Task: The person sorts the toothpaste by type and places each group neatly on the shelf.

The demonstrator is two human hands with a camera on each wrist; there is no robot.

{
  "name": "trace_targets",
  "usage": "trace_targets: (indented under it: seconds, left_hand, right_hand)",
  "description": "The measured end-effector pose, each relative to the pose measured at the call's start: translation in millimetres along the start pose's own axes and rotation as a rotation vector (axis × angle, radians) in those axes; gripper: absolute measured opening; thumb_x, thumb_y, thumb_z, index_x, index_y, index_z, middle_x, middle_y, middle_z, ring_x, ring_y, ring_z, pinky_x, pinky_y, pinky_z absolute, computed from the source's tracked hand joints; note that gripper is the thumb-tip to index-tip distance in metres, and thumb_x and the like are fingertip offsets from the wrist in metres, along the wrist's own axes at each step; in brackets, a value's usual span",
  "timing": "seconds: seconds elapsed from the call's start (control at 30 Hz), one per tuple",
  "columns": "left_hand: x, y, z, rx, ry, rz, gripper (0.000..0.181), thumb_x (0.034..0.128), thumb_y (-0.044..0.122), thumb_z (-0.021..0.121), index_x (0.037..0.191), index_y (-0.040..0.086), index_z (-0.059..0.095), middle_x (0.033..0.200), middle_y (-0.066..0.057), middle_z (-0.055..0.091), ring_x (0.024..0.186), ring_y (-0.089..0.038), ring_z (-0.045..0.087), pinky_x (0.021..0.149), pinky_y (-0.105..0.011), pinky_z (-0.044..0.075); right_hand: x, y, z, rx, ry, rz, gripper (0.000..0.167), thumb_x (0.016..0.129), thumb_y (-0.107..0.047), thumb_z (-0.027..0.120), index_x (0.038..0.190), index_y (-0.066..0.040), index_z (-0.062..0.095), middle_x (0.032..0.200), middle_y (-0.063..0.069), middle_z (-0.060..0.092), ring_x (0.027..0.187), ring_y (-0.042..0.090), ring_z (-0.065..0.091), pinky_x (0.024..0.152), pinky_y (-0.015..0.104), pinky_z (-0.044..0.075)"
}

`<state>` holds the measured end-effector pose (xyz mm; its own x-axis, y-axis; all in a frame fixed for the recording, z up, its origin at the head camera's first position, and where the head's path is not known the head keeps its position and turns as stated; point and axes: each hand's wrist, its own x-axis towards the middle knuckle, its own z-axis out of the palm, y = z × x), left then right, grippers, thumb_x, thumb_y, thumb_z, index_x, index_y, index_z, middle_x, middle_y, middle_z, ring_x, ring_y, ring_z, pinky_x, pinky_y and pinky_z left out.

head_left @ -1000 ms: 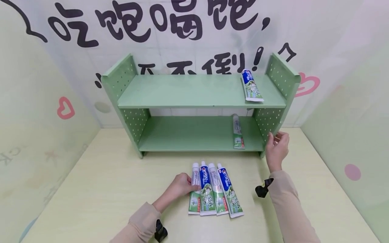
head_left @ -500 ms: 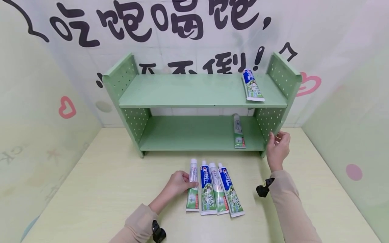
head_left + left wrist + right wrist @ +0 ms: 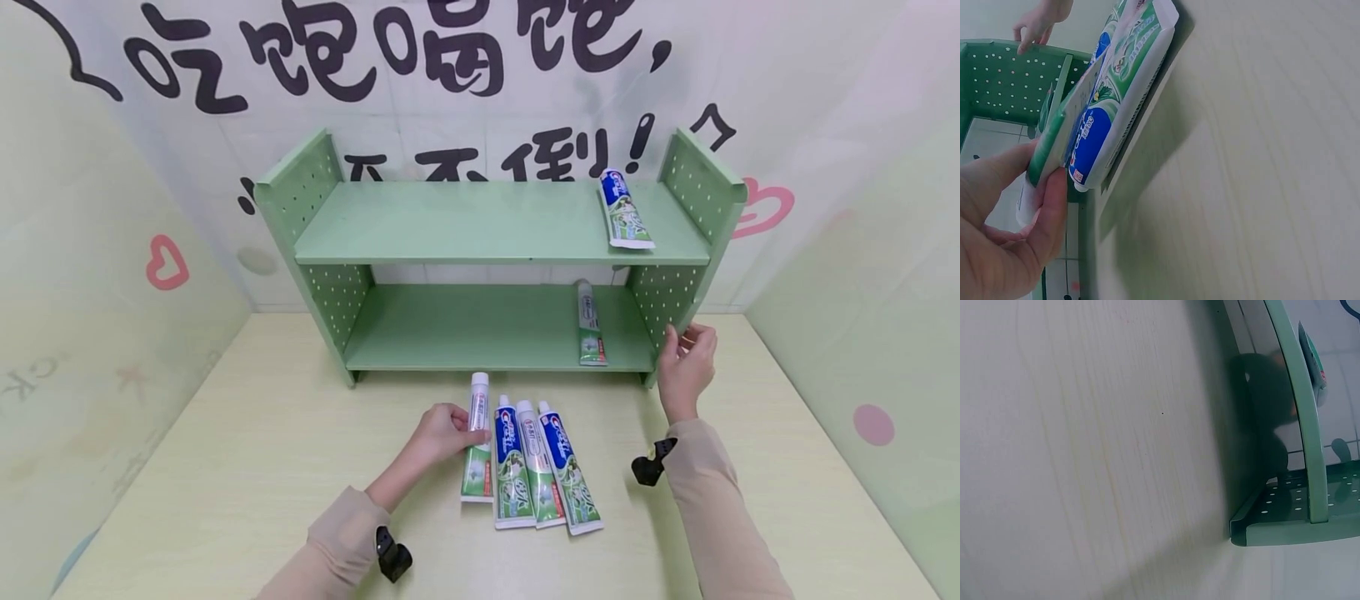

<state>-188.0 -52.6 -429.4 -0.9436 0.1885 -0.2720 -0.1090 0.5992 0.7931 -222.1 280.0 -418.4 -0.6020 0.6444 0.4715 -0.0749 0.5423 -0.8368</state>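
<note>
- Seemingly done: a blue-and-green toothpaste tube [image 3: 626, 210] lies on the upper tier of the green rack [image 3: 450, 225], a grey-and-green toothpaste tube [image 3: 590, 327] on the lower.
- Under way: the left hand [image 3: 438, 433] pinches a white-and-green toothpaste tube [image 3: 477, 479] (capped end toward the rack).
- Remaining: three loose toothpaste tubes [image 3: 537, 467], side by side on the bench [image 3: 225, 467].
- The right hand [image 3: 686, 375] grips the rack's side.

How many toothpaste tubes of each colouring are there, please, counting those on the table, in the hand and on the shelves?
Blue-and-green tubes: 3
Pale-and-green tubes: 3
Total: 6
</note>
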Motion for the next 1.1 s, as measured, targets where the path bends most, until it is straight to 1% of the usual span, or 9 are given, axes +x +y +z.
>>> trace_targets:
  seconds: [0.23,0.37,0.6,0.87,0.97,1.1]
  left_hand:
    - [8.4,10.2,-4.8,-0.025,0.008,0.009,0.038,0.0731,0.018,0.074,0.099,-0.005,0.057,0.079,-0.010,0.061,0.064,-0.015,0.058,0.061,-0.027,0.055]
    - [15.8,16.8,-7.3,-0.038,0.007,0.022,0.038,0.0736,0.017,0.074,0.100,-0.005,0.058,0.081,-0.011,0.063,0.064,-0.015,0.060,0.063,-0.028,0.056]
    - [25.3,27.5,-10.2,-0.026,0.012,0.016,0.038,0.0746,0.019,0.073,0.100,-0.004,0.058,0.082,-0.011,0.064,0.063,-0.015,0.061,0.066,-0.031,0.056]
    - [41.0,41.5,-10.7,-0.078,0.010,0.020,0.041,0.0755,0.018,0.073,0.104,-0.006,0.056,0.090,-0.015,0.064,0.068,-0.017,0.062,0.070,-0.033,0.057]
    - [46.7,46.8,-10.6,-0.078,0.012,0.018,0.041,0.0758,0.019,0.072,0.105,-0.005,0.056,0.091,-0.015,0.065,0.069,-0.018,0.063,0.073,-0.034,0.056]
    - [53.1,54.3,-10.6,-0.062,0.017,0.034,0.041,0.0751,0.021,0.073,0.103,-0.005,0.058,0.091,-0.015,0.066,0.068,-0.018,0.063,0.074,-0.036,0.056]
  right_hand:
    - [0.5,1,1,0.011,-0.008,0.008,0.031,0.092,-0.021,0.052,0.111,0.003,0.045,0.109,0.020,0.052,0.099,0.031,0.058,0.084,0.040,0.053]
    - [0.9,0,1,0.009,-0.006,0.006,0.032,0.092,-0.021,0.052,0.111,0.004,0.045,0.109,0.020,0.052,0.100,0.031,0.058,0.085,0.041,0.053]
    - [0.3,0,1,0.013,-0.006,0.012,0.032,0.092,-0.021,0.052,0.110,0.004,0.045,0.108,0.020,0.052,0.097,0.030,0.058,0.083,0.040,0.053]
    - [2.6,0,1,0.020,-0.005,0.001,0.033,0.092,-0.022,0.052,0.110,0.005,0.045,0.108,0.021,0.051,0.096,0.029,0.057,0.083,0.040,0.053]
    - [2.2,1,1,0.018,-0.011,0.002,0.033,0.092,-0.023,0.052,0.109,0.005,0.045,0.108,0.021,0.051,0.095,0.029,0.057,0.083,0.040,0.054]
    - [0.9,2,1,0.018,-0.014,0.011,0.033,0.092,-0.023,0.052,0.109,0.005,0.045,0.108,0.021,0.051,0.096,0.030,0.057,0.083,0.039,0.054]
